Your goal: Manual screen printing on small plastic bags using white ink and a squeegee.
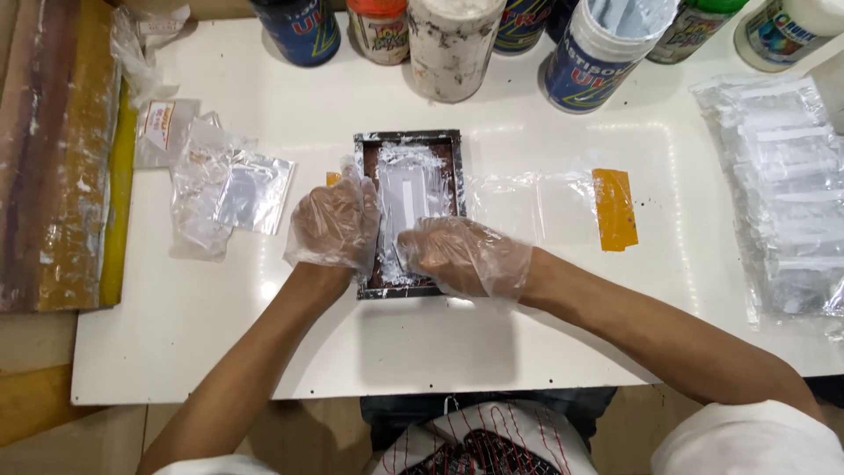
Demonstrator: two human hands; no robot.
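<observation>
A small dark rectangular frame (410, 211) smeared with white paste lies flat at the centre of the frame on the white counter (440, 343). Inside it sits a grey-white panel with a pale upright strip in the middle.

The left hand (336, 224), in a thin clear plastic glove, rests on the frame's left edge, fingers spread and lying flat rather than gripping. The right hand (464, 255), gloved the same way, lies across the frame's lower right part, fingers loosely curled, fingertips touching the paste-covered panel. Whether either hand pinches anything cannot be told.

Just right of the frame lies a clear plastic sleeve (527, 204) ending in an orange tab (614, 208). Left of the frame, loose clear packets (224, 189) lie in a small heap. At the right edge of the frame a stack of clear plastic packets (782, 202) covers the counter.

Along the upper edge stand several paint jars (450, 40), one crusted with white, another open with white contents. At the far left, a paint-stained board (57, 158) lies beside the counter.
</observation>
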